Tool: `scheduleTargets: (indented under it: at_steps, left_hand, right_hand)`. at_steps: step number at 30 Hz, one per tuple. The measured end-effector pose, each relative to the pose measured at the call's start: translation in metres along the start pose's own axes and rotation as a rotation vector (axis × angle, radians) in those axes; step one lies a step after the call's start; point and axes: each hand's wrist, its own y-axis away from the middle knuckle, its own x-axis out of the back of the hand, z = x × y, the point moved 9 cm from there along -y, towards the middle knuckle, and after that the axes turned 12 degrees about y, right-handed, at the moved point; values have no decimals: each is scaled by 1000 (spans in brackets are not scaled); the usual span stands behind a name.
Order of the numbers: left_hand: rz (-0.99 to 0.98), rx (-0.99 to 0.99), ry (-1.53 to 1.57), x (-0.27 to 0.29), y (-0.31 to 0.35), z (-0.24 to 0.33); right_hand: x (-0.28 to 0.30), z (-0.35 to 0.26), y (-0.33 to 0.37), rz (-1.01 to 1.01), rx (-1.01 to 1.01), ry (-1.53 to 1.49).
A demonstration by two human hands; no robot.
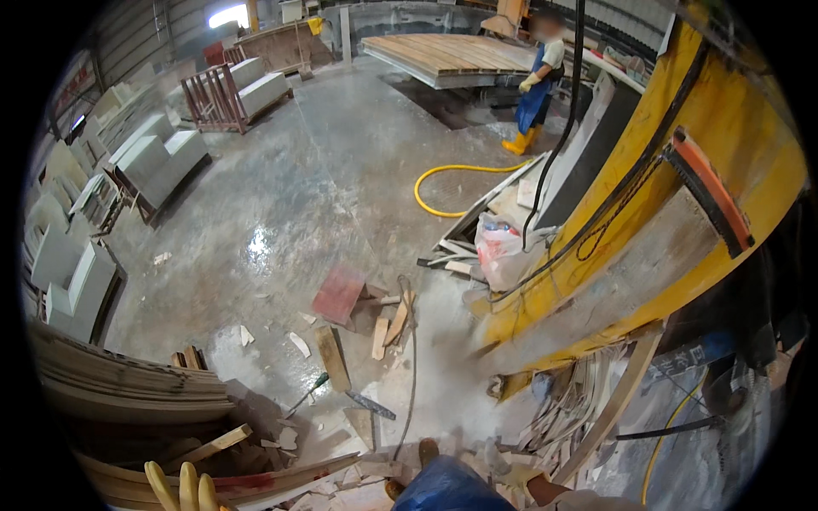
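Note:
At the lower left edge, my left hand [181, 492] wears a pale yellow glove. Its fingers point up and stand apart, in front of the curved wooden strips [290, 484]; I see nothing in it. My right hand [518, 482], also gloved, is low in the middle, right of my blue apron [452, 487]. Its fingers blur into the pale debris around them, so their hold is unclear. Nearest to it on the right are a long curved wooden strip [615, 407] and a heap of thin pale strips [569, 409].
Wood offcuts [332, 358], a reddish board [338, 293] and a cable [412, 358] lie ahead. A yellow steel beam [588, 247] slants up on the right beside a plastic bag [501, 251]. Stone blocks [162, 157] line the left. Another person [535, 89] stands near a plank-topped platform [452, 55].

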Motion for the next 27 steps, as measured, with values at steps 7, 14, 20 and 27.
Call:
scheduleTargets:
  at_steps: [7,14,20,27]
  left_hand:
    - [114,-32,88,6,-12,13]
    - [106,-42,100,7,-16,13]
    - [111,-57,85,8,-14,14]
    - [43,66,42,-1,17,-10]
  right_hand:
    - [-3,-1,-5,-10,0,8]
    - [3,-3,-6,-3,-8,21]
    - [0,-7,-19,5,18,65]
    - [17,-17,-76,203,226,251]
